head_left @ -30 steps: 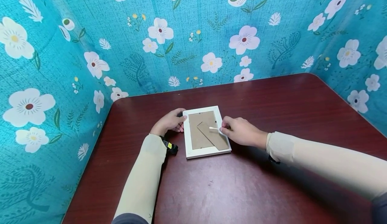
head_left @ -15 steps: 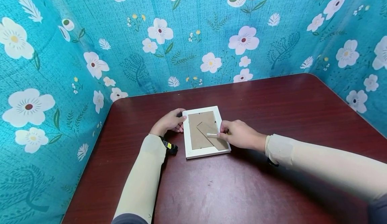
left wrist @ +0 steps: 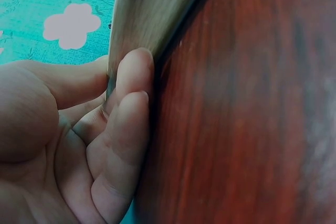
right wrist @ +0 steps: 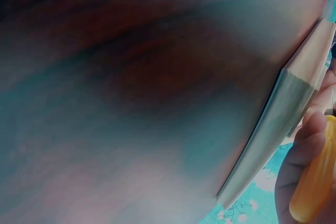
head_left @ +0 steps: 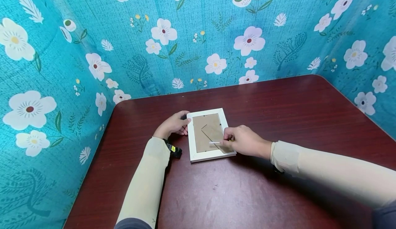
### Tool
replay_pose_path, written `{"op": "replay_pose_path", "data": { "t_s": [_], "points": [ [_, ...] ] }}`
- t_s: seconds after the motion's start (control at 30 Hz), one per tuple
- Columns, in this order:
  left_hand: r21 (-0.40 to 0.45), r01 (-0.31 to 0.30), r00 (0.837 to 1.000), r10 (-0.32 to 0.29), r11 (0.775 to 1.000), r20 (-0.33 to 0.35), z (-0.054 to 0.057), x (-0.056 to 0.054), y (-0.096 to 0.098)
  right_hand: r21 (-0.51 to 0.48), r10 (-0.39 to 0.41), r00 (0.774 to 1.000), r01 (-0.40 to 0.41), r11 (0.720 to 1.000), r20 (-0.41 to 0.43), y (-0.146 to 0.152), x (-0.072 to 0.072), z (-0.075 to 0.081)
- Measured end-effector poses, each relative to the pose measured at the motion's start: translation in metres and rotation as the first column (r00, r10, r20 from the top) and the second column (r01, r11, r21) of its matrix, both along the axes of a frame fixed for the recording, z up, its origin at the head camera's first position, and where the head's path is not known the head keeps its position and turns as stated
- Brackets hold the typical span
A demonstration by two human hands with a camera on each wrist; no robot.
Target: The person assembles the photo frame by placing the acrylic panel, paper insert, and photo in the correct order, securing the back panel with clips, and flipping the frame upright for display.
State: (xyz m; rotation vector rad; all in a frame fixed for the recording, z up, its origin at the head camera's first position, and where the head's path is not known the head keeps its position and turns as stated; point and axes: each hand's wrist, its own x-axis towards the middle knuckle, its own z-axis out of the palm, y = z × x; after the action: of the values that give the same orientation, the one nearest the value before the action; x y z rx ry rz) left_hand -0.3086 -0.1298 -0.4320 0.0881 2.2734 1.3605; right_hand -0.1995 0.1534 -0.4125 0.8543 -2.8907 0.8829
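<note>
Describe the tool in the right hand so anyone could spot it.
On the dark red table is a white frame, back side up. Over its right side, the right hand grips a tool. Its orange handle, clear in the right wrist view, sets it apart from the white frame.

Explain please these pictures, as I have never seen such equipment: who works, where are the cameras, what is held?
There is no machine: each grip is a person's bare hand. The wide picture comes from a head camera, the two close ones from wrist cameras. On the reddish-brown table lies a picture frame, back side up. The left grip holds its left edge; the right grip holds an orange-handled tool, apparently a screwdriver, its tip over the frame's back.
</note>
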Motion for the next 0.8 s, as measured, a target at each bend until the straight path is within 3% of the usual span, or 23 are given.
{"op": "replay_pose_path", "data": {
  "t_s": [0.43,0.8],
  "points": [
    [-0.001,0.001,1.0,-0.001,1.0,-0.002,0.001,0.0007,0.0001,-0.001,0.046,0.994,-0.046,0.999,-0.095,-0.0044,0.0061,-0.0025],
    [0.001,-0.003,1.0,0.003,1.0,0.003,0.0014,0.0,0.0002,0.002,0.135,0.965,-0.138,0.99,-0.225,-0.0095,0.0057,-0.0065]
  ]
}}
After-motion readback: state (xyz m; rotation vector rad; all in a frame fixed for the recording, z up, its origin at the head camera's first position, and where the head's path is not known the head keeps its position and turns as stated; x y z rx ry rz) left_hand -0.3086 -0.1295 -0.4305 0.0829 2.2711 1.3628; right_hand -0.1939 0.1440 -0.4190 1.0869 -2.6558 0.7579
